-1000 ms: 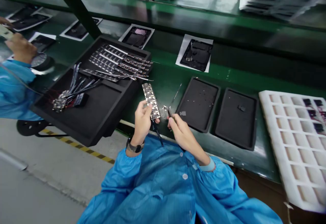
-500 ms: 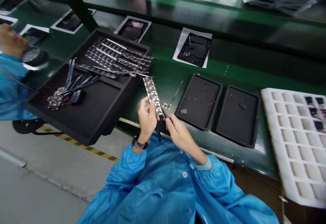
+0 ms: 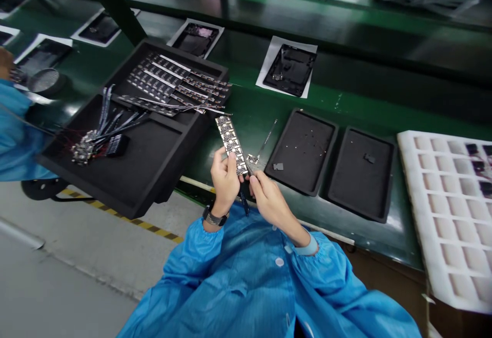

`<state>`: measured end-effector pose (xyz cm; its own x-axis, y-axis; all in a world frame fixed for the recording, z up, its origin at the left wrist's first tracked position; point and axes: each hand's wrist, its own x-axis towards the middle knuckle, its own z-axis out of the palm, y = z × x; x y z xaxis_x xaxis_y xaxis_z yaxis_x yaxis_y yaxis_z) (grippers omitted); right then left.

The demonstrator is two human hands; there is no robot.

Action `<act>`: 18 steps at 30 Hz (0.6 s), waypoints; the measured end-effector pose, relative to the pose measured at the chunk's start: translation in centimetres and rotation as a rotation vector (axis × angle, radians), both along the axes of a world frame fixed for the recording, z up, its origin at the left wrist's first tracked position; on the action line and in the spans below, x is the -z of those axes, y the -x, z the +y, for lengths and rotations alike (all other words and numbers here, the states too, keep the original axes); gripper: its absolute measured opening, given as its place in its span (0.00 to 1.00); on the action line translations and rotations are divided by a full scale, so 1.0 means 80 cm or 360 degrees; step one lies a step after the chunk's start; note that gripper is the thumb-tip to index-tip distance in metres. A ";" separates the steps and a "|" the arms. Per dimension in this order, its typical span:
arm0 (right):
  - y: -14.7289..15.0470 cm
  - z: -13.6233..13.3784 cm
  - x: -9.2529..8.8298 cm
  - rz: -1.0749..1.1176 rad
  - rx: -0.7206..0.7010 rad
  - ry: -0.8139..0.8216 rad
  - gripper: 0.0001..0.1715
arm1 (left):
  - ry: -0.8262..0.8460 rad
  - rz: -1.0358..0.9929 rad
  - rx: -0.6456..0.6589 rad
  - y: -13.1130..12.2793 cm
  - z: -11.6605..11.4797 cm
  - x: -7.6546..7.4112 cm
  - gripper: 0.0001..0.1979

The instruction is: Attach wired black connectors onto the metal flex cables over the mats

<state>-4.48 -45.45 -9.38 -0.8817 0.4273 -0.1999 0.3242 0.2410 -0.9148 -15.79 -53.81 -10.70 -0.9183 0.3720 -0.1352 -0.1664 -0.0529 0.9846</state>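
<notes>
My left hand (image 3: 225,176) grips the lower end of a narrow strip of small circuit boards (image 3: 230,143), held up over the green bench edge. My right hand (image 3: 267,197) is closed in a pinch right beside the strip's lower end, holding a thin dark tool (image 3: 243,199) that points down between the hands. A single small board piece (image 3: 252,159) lies just right of the strip, by the right fingertips. Both arms wear blue sleeves, and a watch sits on the left wrist.
A large black foam tray (image 3: 154,174) at left holds several board strips (image 3: 172,87) and wired parts (image 3: 96,138). Two black trays (image 3: 303,148) (image 3: 361,174) lie to the right, then a white compartment tray (image 3: 446,210). Tweezers (image 3: 268,138) lie on the bench. A co-worker's blue sleeve (image 3: 11,128) is at far left.
My right hand has closed in on the strip; the gap between the hands is gone. The view has shifted slightly, and the co-worker's hand has left the picture.
</notes>
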 end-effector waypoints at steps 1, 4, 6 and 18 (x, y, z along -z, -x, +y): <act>0.001 -0.001 0.001 -0.0006 0.0004 -0.0002 0.17 | -0.0002 0.0001 -0.0004 0.000 0.000 0.001 0.20; 0.002 -0.003 0.003 -0.0021 -0.0001 -0.0019 0.16 | -0.0014 0.0007 -0.0017 -0.001 -0.002 0.003 0.19; 0.003 -0.004 0.004 -0.0013 -0.0008 -0.0032 0.16 | -0.0017 0.0024 -0.0031 -0.001 -0.003 0.006 0.19; 0.010 -0.010 0.004 0.0013 -0.0025 -0.0102 0.15 | 0.0000 0.0065 -0.0187 0.007 0.000 0.009 0.25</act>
